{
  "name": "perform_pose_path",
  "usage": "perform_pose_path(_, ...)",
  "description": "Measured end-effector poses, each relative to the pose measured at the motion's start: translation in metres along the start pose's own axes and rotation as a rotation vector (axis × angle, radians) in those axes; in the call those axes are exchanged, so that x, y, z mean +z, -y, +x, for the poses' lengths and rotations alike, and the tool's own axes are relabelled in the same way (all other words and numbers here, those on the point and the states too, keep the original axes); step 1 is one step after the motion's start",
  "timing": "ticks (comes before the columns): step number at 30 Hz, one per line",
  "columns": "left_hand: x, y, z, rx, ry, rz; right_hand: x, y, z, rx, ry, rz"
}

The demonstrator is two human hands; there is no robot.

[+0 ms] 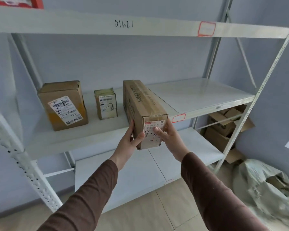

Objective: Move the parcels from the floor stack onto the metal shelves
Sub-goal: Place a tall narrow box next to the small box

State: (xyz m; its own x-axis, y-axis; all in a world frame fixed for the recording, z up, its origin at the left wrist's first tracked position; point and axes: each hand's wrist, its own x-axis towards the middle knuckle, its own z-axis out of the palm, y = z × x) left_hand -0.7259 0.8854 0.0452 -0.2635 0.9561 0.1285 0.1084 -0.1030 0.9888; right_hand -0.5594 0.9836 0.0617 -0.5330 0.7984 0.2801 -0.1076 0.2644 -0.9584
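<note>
a: what do we hold now?

b: we hold a long cardboard parcel (144,112) with both hands. our left hand (131,139) grips its near left side, with the thumb on the front end. our right hand (168,136) grips the right side, and its thumb presses on the white label where "2-2" is written.

a: and where is the parcel?

b: its far part lies on the middle metal shelf (198,95), and the near end sticks out over the front edge, in our hands.

a: what else stands on this shelf?

b: two more boxes, both upright, both marked "2-2". the big box (63,105) is at the left, and the small box (105,104) is between it and our parcel, apart from both.

a: and at the right?

b: loose cardboard boxes (223,129) on the floor behind the shelf, and a grey sack (260,184) near them.
</note>
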Motion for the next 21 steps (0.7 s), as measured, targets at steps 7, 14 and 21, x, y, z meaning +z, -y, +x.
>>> perform_pose_path(7,-0.035,0.009,0.078,0.016,-0.041,0.053,0.009,-0.025,0.089,-0.008,0.055,-0.024)
perform_pose_path(14,-0.056,0.018,0.139,0.011,-0.063,0.12,0.004,-0.049,0.155,-0.034,0.122,-0.064)
perform_pose_path(21,-0.06,0.022,0.156,-0.002,-0.115,0.146,0.0,-0.057,0.178,-0.092,0.16,-0.086)
